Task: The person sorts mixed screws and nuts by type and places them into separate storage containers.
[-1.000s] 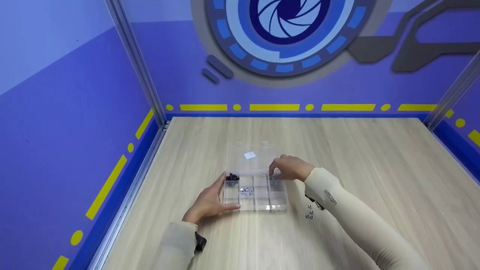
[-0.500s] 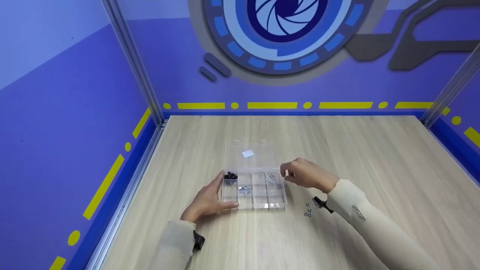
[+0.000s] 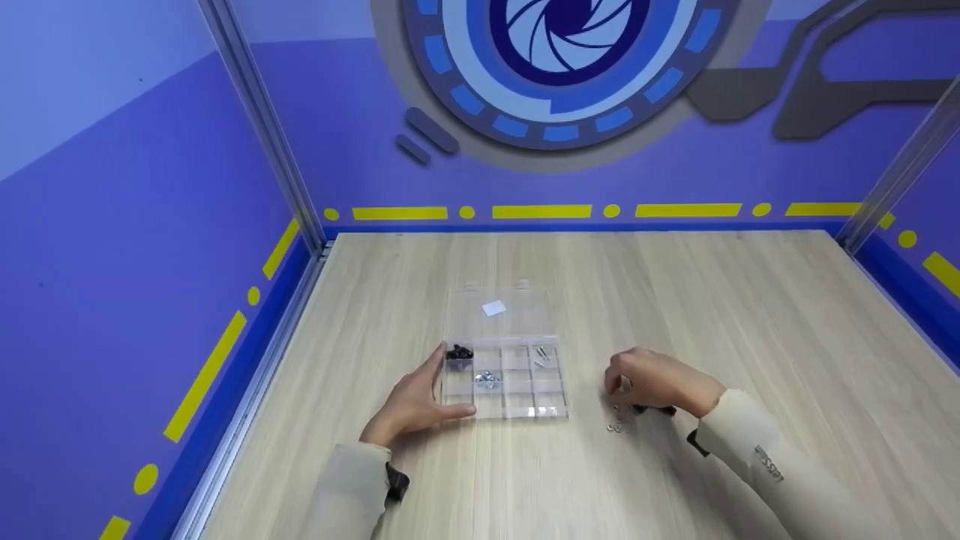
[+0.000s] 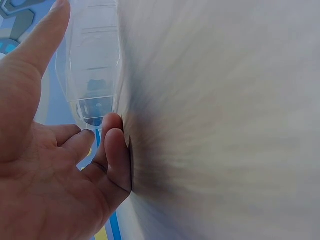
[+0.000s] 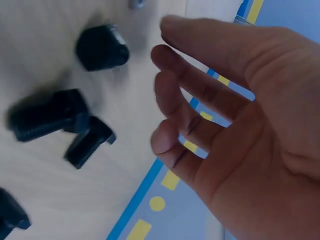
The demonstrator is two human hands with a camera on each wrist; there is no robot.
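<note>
A clear plastic compartment box [image 3: 517, 405] stands on the table with its lid [image 3: 517, 319] folded back. My left hand [image 3: 412, 401] braces its left front corner, thumb along the front and fingers along the left side. Black parts [image 3: 459, 352] fill the back left compartment. Small silver pieces [image 3: 487, 379] lie in a middle one, silver screws [image 3: 541, 354] at the back right. Over the table right of the box, my right hand [image 3: 652, 379] hovers beside small silver nuts [image 3: 614, 428]. Its fingers bend loosely around nothing, thumb apart. Black bolts [image 5: 102, 47] lie near it in the right wrist view.
A wooden table [image 3: 375, 300] is bounded by a blue back wall [image 3: 337, 150] and side walls. A metal post [image 3: 262, 120] rises at the back left corner. A white label [image 3: 493, 308] is on the lid.
My right hand has left the box's back right compartment and moved right and nearer, to the loose nuts. Silver screws now show in that compartment. The left hand has stayed at the box.
</note>
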